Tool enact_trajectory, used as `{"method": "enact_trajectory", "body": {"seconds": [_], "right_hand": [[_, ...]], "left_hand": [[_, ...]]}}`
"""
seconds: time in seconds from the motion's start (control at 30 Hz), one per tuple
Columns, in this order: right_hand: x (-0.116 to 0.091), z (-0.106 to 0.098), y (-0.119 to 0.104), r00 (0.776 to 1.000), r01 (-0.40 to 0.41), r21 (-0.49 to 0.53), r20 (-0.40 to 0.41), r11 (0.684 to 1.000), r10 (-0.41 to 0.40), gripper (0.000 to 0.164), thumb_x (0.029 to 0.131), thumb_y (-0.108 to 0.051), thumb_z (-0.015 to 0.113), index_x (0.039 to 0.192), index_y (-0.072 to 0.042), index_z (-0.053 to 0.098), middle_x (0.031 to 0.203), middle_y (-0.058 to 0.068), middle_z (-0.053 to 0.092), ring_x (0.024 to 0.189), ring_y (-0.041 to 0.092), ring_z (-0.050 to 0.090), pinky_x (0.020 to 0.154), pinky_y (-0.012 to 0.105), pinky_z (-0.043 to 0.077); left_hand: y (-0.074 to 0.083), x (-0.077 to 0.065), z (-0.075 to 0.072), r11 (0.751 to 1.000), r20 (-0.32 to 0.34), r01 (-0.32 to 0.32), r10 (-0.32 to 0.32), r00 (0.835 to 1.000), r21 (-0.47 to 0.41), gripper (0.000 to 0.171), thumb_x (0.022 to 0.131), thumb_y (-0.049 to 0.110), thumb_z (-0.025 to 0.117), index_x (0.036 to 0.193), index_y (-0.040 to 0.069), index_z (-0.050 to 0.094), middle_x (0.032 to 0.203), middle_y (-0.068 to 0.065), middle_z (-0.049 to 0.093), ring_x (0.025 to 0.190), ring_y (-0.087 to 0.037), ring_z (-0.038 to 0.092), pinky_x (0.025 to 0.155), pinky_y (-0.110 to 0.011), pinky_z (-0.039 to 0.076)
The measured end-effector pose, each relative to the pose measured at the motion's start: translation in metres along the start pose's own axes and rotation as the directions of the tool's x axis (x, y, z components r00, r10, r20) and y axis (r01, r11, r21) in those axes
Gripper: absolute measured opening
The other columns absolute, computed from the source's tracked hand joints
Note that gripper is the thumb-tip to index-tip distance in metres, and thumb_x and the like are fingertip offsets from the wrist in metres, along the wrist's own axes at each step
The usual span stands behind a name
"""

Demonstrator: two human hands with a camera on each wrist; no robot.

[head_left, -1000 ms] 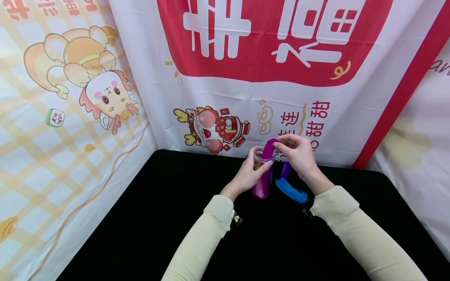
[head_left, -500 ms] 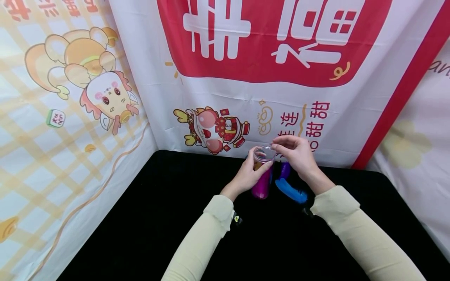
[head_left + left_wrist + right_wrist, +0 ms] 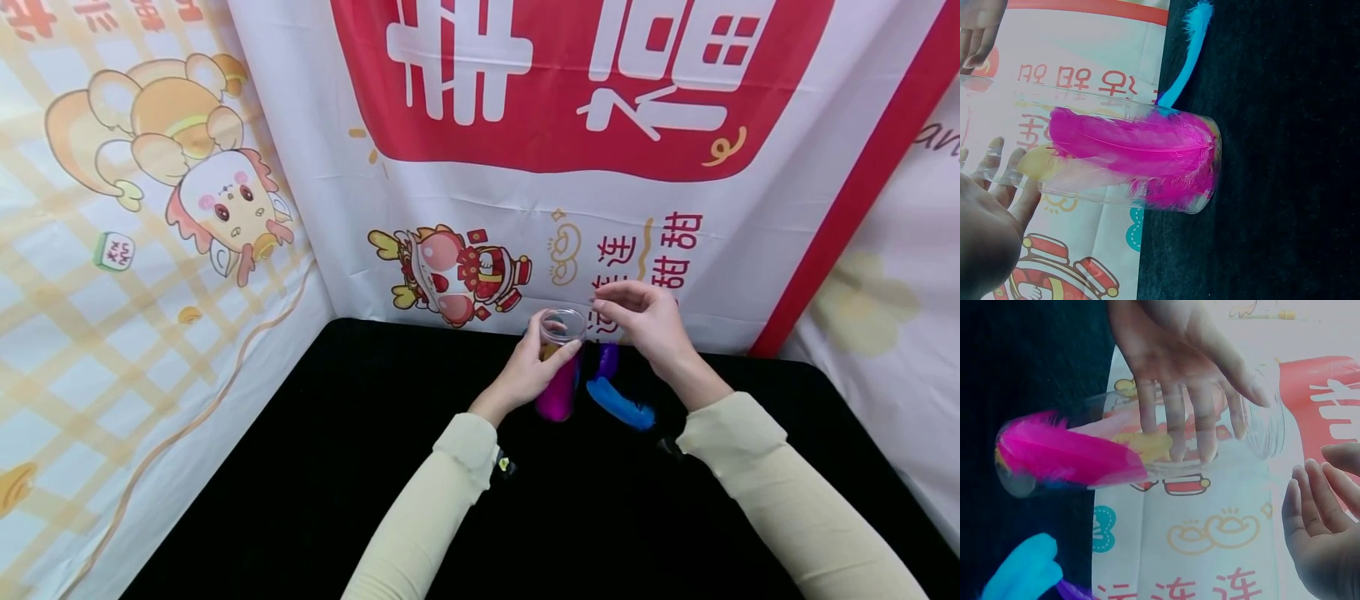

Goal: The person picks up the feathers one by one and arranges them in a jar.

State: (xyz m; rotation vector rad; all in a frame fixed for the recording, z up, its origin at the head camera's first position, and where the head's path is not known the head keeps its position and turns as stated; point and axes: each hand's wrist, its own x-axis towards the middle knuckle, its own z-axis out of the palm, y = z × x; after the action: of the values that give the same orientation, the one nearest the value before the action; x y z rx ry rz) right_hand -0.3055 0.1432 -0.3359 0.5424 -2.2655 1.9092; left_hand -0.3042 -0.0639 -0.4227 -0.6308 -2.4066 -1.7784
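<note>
My left hand (image 3: pixel 522 371) grips a clear plastic jar (image 3: pixel 567 337) round its upper part, holding it upright with the mouth up. Inside the jar lie magenta feathers (image 3: pixel 1129 144), along with a yellow feather (image 3: pixel 1041 161) and a pale pink one (image 3: pixel 1107 427). They fill mostly the lower half. Beside the rim, on its right, my right hand (image 3: pixel 648 325) is held with loosely bent fingers and nothing between them. In the right wrist view the thumb (image 3: pixel 1341 456) stands apart from the fingertips. A blue feather (image 3: pixel 621 406) lies on the table right of the jar.
A purple feather (image 3: pixel 607 360) lies behind the blue one, near the back edge of the black table (image 3: pixel 420 417). A printed white and red cloth (image 3: pixel 465 183) hangs behind, and a checked cloth (image 3: pixel 67 333) hangs at the left.
The right hand let go of a magenta feather, which dropped from the mouth into the jar. That hand then drew slightly up and right. The left hand keeps its grip.
</note>
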Motion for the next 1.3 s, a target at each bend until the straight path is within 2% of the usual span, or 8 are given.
{"method": "enact_trajectory", "body": {"seconds": [0.17,0.37,0.47,0.6,0.73,1.0,1.1,1.3], "right_hand": [[-0.001,-0.005,0.004,1.000,0.016,-0.015,0.012,1.000,-0.016,0.036,0.095,-0.017,0.075,0.119,0.008,0.067,0.105,0.003,0.076,0.096,0.007,0.069,0.082,0.020,0.054],[0.000,-0.013,0.014,1.000,0.024,-0.112,0.021,0.993,-0.022,0.029,0.096,-0.019,0.074,0.116,0.001,0.070,0.106,0.005,0.075,0.094,0.007,0.068,0.078,0.020,0.054],[0.000,-0.017,0.019,1.000,0.011,-0.173,0.024,0.985,-0.007,0.030,0.097,-0.021,0.074,0.117,0.001,0.070,0.109,0.010,0.074,0.093,0.006,0.068,0.077,0.019,0.054],[0.000,-0.022,0.026,1.000,-0.009,-0.236,0.025,0.972,0.015,0.033,0.098,-0.022,0.072,0.120,0.001,0.068,0.116,0.019,0.071,0.093,0.005,0.066,0.076,0.018,0.054],[0.001,-0.028,0.035,0.999,-0.032,-0.264,0.023,0.964,0.040,0.035,0.099,-0.022,0.071,0.124,0.002,0.066,0.120,0.022,0.069,0.093,0.005,0.064,0.076,0.020,0.054],[0.004,-0.035,0.048,0.990,-0.131,-0.300,0.009,0.945,0.140,0.042,0.099,-0.031,0.070,0.128,0.000,0.064,0.123,0.018,0.067,0.094,0.009,0.064,0.079,0.027,0.056],[0.007,-0.036,0.054,0.985,-0.160,-0.291,0.009,0.943,0.170,0.045,0.099,-0.034,0.070,0.129,-0.001,0.064,0.125,0.018,0.067,0.098,0.013,0.064,0.079,0.025,0.056],[0.011,-0.041,0.065,0.972,-0.226,-0.278,0.006,0.934,0.236,0.048,0.101,-0.033,0.067,0.135,0.000,0.059,0.131,0.019,0.062,0.101,0.010,0.061,0.078,0.019,0.053]], "left_hand": [[-0.001,0.000,0.000,1.000,0.006,-0.005,0.005,1.000,-0.016,0.065,0.102,0.040,0.062,0.154,0.018,0.029,0.138,-0.001,0.055,0.130,-0.016,0.053,0.113,-0.041,0.040],[0.000,0.000,0.000,0.999,0.004,-0.005,0.005,1.000,-0.034,0.065,0.103,0.034,0.062,0.155,0.015,0.029,0.140,-0.005,0.055,0.130,-0.020,0.053,0.113,-0.045,0.039],[0.007,-0.002,-0.001,0.998,0.013,0.006,-0.006,1.000,-0.057,0.065,0.103,0.030,0.062,0.155,0.011,0.028,0.142,-0.010,0.053,0.132,-0.025,0.052,0.115,-0.050,0.037],[0.026,-0.009,-0.006,0.998,0.042,0.026,-0.023,0.999,-0.063,0.065,0.104,0.026,0.061,0.155,0.006,0.027,0.143,-0.015,0.052,0.133,-0.028,0.050,0.115,-0.053,0.036],[0.037,-0.014,-0.009,0.998,0.053,0.036,-0.033,0.998,-0.058,0.063,0.104,0.027,0.061,0.154,0.008,0.028,0.142,-0.014,0.052,0.132,-0.026,0.051,0.115,-0.054,0.036],[0.039,-0.015,-0.009,0.997,0.052,0.033,-0.029,0.998,-0.069,0.064,0.104,0.027,0.060,0.154,0.005,0.028,0.141,-0.013,0.053,0.130,-0.025,0.053,0.114,-0.055,0.037],[0.039,-0.014,-0.009,0.997,0.047,0.030,-0.027,0.999,-0.067,0.063,0.104,0.025,0.061,0.154,0.006,0.028,0.141,-0.014,0.052,0.130,-0.026,0.053,0.114,-0.054,0.037],[0.015,-0.005,-0.003,0.997,0.032,0.029,-0.026,0.999,-0.075,0.063,0.103,0.028,0.062,0.155,0.014,0.028,0.143,-0.011,0.052,0.133,-0.027,0.052,0.115,-0.052,0.037]]}}
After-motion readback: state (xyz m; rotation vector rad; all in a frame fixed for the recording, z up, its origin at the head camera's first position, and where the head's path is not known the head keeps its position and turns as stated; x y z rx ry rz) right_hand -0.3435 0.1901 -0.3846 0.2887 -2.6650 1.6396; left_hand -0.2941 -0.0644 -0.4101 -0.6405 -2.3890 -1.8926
